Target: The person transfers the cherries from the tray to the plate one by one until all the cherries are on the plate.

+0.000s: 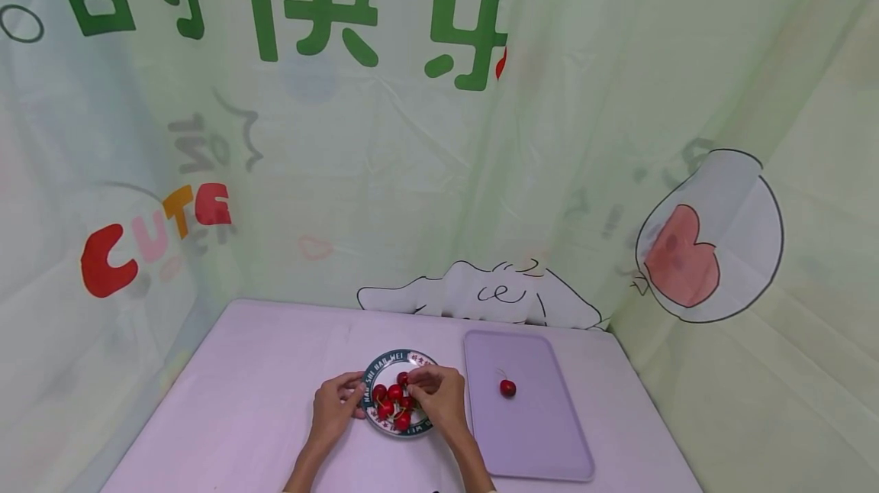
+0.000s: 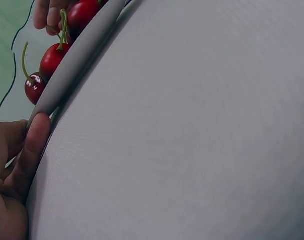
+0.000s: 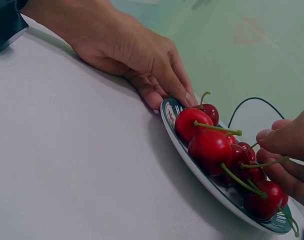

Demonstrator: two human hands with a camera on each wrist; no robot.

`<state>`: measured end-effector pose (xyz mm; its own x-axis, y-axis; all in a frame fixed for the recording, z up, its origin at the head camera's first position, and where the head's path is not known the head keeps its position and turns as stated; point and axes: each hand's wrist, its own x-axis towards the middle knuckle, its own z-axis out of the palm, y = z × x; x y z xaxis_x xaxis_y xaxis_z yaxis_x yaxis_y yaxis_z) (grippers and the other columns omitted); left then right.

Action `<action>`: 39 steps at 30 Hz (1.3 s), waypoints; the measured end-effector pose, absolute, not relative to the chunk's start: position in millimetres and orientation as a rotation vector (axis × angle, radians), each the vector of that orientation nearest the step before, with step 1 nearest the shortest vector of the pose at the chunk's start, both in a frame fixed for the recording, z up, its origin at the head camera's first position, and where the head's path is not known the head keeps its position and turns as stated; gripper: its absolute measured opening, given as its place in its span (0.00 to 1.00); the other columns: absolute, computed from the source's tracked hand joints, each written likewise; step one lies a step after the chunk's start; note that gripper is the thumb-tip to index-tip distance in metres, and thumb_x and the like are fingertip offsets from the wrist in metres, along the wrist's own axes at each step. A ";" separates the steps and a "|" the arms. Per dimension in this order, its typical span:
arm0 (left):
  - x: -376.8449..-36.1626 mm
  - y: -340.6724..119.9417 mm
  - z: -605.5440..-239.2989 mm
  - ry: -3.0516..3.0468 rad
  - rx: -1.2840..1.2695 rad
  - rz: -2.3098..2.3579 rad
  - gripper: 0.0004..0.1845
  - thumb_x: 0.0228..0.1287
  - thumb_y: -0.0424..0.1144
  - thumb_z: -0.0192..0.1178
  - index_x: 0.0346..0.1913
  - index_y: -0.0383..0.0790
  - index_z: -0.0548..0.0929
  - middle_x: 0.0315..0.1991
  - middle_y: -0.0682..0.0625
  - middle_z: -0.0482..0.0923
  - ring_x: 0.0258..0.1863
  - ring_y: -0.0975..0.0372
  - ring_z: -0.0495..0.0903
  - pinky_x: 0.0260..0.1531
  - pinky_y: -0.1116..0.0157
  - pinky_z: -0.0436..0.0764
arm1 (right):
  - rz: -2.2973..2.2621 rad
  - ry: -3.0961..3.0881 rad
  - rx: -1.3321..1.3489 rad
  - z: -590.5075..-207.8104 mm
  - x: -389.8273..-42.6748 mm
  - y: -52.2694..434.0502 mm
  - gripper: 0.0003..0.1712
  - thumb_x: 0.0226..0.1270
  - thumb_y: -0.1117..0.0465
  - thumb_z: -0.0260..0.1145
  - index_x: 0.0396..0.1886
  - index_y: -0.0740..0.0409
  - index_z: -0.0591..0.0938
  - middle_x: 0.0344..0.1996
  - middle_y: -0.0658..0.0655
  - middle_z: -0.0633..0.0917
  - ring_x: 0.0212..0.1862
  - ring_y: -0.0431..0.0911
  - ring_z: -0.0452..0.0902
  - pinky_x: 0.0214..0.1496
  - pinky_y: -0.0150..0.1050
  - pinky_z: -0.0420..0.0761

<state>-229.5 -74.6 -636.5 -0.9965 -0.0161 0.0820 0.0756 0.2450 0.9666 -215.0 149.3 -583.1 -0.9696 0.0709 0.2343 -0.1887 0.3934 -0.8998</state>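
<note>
A small patterned plate [image 1: 375,368] holds several red cherries [image 1: 394,401] with green stems. My left hand [image 1: 357,395] pinches the plate's left rim [image 3: 168,114] between thumb and fingers [image 3: 184,95]; in the left wrist view one finger [image 2: 36,142] lies against the rim [image 2: 77,60]. My right hand [image 1: 412,381] hovers over the plate's right side, and its fingertips [image 3: 279,142] pinch the stem of one cherry [image 3: 249,172] in the pile. One more cherry [image 1: 507,388] lies alone on a lilac tray [image 1: 542,447] to the right of the plate.
The table [image 1: 261,386] is covered in a pale lilac cloth. A green printed curtain [image 1: 412,172] closes off the back and both sides. The tray stands close to the table's right edge.
</note>
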 end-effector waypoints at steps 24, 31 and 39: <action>-232.9 -77.4 -646.3 -2.443 -0.030 -1.860 0.18 0.79 0.32 0.65 0.66 0.35 0.86 0.48 0.41 0.88 0.21 0.62 0.86 0.27 0.70 0.89 | 1.593 -2.374 0.029 -580.9 -208.0 162.9 0.09 0.65 0.69 0.80 0.44 0.59 0.94 0.38 0.54 0.95 0.36 0.36 0.89 0.45 0.26 0.89; -231.6 -75.2 -642.2 -2.428 -0.028 -1.862 0.18 0.78 0.31 0.65 0.66 0.34 0.86 0.48 0.40 0.88 0.20 0.63 0.86 0.26 0.71 0.89 | 1.548 -2.344 0.023 -582.4 -208.7 172.0 0.09 0.65 0.70 0.80 0.44 0.60 0.94 0.37 0.55 0.95 0.36 0.37 0.89 0.44 0.27 0.90; -231.3 -74.4 -639.8 -2.422 -0.049 -1.862 0.18 0.79 0.31 0.65 0.66 0.32 0.85 0.48 0.39 0.88 0.20 0.63 0.86 0.26 0.71 0.89 | 1.532 -2.311 -0.016 -581.0 -212.3 178.2 0.09 0.66 0.69 0.80 0.45 0.59 0.94 0.40 0.55 0.95 0.38 0.38 0.90 0.47 0.26 0.89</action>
<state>-231.3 -74.4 -639.8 -0.9958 -0.0272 0.0877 0.0777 0.2580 0.9630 -212.3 178.2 -581.0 -0.9326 0.2085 0.2947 -0.1902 0.4102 -0.8920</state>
